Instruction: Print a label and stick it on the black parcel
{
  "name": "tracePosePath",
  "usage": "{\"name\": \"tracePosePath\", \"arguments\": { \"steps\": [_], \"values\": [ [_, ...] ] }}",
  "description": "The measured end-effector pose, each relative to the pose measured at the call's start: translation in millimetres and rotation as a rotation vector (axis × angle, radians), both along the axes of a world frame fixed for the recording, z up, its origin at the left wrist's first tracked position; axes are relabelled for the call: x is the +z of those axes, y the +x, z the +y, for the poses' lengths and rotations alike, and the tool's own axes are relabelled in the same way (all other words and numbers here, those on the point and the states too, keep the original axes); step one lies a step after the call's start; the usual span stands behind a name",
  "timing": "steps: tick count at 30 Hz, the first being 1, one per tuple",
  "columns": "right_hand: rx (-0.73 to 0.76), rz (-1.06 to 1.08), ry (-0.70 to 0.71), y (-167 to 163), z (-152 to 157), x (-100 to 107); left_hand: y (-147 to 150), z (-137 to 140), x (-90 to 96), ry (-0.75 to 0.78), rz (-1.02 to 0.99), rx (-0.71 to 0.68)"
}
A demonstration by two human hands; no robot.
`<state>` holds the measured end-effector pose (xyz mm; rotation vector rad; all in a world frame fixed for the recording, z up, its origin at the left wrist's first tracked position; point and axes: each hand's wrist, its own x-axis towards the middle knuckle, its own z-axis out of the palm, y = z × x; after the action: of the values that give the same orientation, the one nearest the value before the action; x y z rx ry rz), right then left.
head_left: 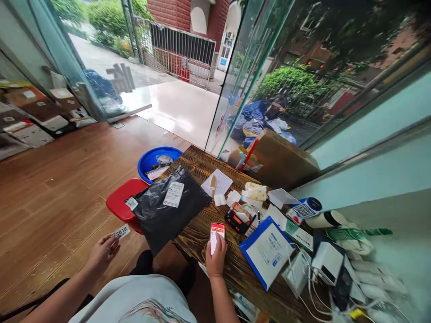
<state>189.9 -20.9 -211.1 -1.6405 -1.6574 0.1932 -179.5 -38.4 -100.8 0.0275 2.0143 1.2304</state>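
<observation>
Left hand pinches small label off desk's near edge | right hand wraps phone at near edge | risk: black parcel overhanging desk corner may slide off

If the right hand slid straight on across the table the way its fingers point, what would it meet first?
Probably the small white slips beyond the phone that the right hand holds; depth is unclear, so the black pouch edge might come close.

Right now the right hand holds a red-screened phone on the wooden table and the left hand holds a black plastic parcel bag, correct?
Not quite. In the head view the left hand holds a small white paper label; the black plastic parcel bag lies untouched on the wooden table. The right hand does hold the red-screened phone.
</observation>
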Motion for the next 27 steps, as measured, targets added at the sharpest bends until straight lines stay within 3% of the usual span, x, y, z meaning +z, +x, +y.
{"name": "tracePosePath", "arguments": {
  "steps": [5,13,20,27],
  "values": [
    [0.058,0.053,-0.012,-33.0,-6.2,11.4,-11.4,8.6,6.7,0.113,-0.135,-0.005],
    [0.149,0.064,-0.05,-89.9,-12.4,29.1,-47.3,43.5,9.0,0.268,-0.033,-0.316],
    [0.118,0.065,-0.074,-122.1,-13.9,43.5,-79.9,87.2,-19.1,0.303,0.044,-0.618],
    [0.087,0.061,-0.109,-153.1,-26.6,50.3,-97.6,102.4,-51.8,0.233,0.192,-0.823]
  ]
}}
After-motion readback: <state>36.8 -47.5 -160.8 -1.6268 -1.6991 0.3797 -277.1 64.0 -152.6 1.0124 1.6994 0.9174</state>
